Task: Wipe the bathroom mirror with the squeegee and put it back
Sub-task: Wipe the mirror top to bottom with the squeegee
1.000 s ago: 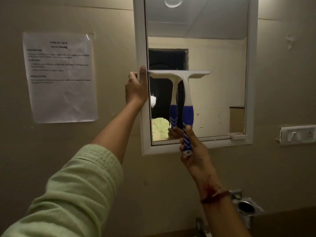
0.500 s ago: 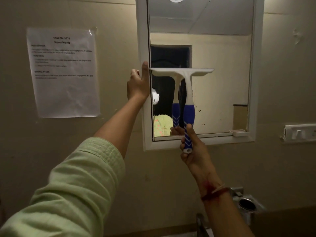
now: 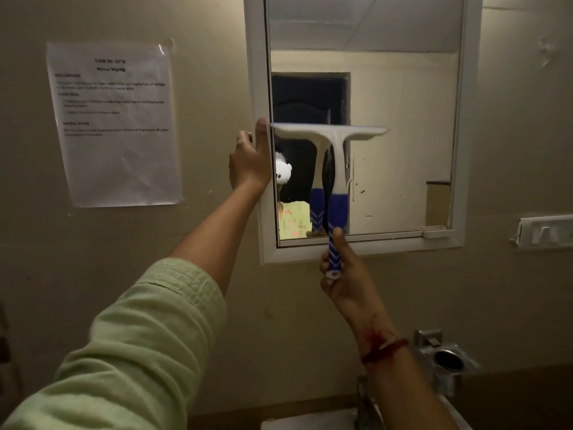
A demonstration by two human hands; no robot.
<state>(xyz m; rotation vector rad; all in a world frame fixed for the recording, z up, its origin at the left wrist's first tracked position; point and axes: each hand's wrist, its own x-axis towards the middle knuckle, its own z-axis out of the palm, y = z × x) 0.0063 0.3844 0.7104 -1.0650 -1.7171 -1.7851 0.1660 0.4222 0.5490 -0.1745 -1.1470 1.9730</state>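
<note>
A white-framed mirror (image 3: 403, 119) hangs on the beige wall. Its glass shows small water marks low in the middle. The squeegee (image 3: 336, 169) has a white blade head and a blue-and-white handle. Its blade lies flat against the left half of the glass at mid height. My right hand (image 3: 344, 274) grips the handle's lower end, just below the mirror's bottom edge. My left hand (image 3: 249, 161) grips the left side of the mirror frame (image 3: 257, 72), thumb up beside the blade's left tip.
A printed sheet (image 3: 114, 125) is taped to the wall left of the mirror. A switch plate (image 3: 545, 232) sits at the right edge. Below right is a metal cup holder (image 3: 446, 361), and a tap (image 3: 362, 401) stands over a basin's edge at the bottom.
The squeegee and both hands keep nearly the same places on the mirror. The view has drifted slightly, so the mirror sits a little higher and further right in the frame.
</note>
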